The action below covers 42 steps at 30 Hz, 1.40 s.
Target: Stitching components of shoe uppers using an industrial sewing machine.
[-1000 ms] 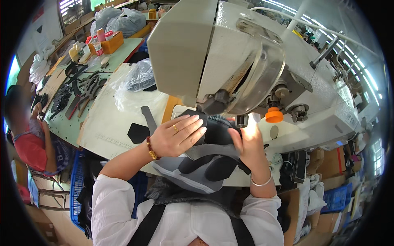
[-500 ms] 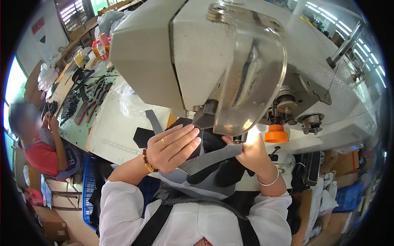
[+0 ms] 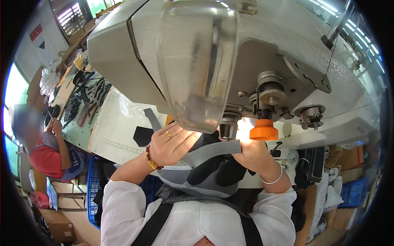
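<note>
A sewing machine head (image 3: 123,53) with a clear plastic guard (image 3: 197,69) hangs over a piece of black and grey fabric (image 3: 205,176). My left hand (image 3: 172,143) lies on the fabric with its fingers stretched out; the guard covers the fingertips. Across the work runs a light grey fabric strip (image 3: 213,151), its right end at my right hand (image 3: 256,156). That hand is closed on the piece by the strip's end, close to the machine's lower parts and a bright lamp glow. Some of its fingers are hidden. The needle cannot be seen.
An orange knob (image 3: 263,130) hangs above my right hand. Loose black (image 3: 143,136) and grey cut pieces (image 3: 153,119) lie on the white table (image 3: 111,135) by a printed ruler scale. At left, a co-worker (image 3: 49,151) sits beside a green table with dark parts. A blue crate (image 3: 93,192) stands below.
My view has shifted, so the machine head appears further left and larger. My left fingertips have gone from sight behind the guard. My right hand stays at the strip's end.
</note>
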Available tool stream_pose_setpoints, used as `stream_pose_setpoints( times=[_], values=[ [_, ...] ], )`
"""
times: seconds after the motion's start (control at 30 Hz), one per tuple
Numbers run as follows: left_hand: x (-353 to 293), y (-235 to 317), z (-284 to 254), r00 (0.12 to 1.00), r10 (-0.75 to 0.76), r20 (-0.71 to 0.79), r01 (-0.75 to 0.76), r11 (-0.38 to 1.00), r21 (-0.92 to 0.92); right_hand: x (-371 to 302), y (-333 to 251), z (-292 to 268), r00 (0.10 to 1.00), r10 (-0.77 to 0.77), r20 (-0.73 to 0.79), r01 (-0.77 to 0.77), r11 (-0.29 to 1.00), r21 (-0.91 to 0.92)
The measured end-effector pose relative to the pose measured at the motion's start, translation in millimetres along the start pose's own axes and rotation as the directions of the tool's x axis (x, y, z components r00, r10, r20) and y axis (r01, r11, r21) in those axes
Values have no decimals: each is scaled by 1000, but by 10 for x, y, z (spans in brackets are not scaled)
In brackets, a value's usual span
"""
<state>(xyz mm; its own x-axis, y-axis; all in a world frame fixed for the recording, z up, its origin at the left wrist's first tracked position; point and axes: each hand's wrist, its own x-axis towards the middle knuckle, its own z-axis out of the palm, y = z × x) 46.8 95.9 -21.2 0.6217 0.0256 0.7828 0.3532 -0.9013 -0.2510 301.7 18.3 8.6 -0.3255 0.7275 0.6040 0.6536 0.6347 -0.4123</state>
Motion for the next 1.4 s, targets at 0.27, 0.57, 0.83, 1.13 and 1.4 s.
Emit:
stream_pose_setpoints(
  times=[0.27,0.57,0.83,1.13,1.4],
  values=[
    [-152,-49,2,986,-136,93,155,957,-245,-23,44,21,1000,-22,-4,22,996,-83],
    [-192,-114,153,999,-11,50,17,992,-124,-41,20,14,992,106,71,-107,994,6],
    [13,-95,17,995,27,95,-21,998,-65,-17,63,57,998,-40,-57,37,998,-45],
    [151,-128,-64,982,48,185,-39,998,-52,-255,191,205,999,-28,-35,30,999,42],
    [131,-142,-61,963,-59,262,94,988,-124,-379,207,182,1000,-11,3,11,998,64]
  ],
)
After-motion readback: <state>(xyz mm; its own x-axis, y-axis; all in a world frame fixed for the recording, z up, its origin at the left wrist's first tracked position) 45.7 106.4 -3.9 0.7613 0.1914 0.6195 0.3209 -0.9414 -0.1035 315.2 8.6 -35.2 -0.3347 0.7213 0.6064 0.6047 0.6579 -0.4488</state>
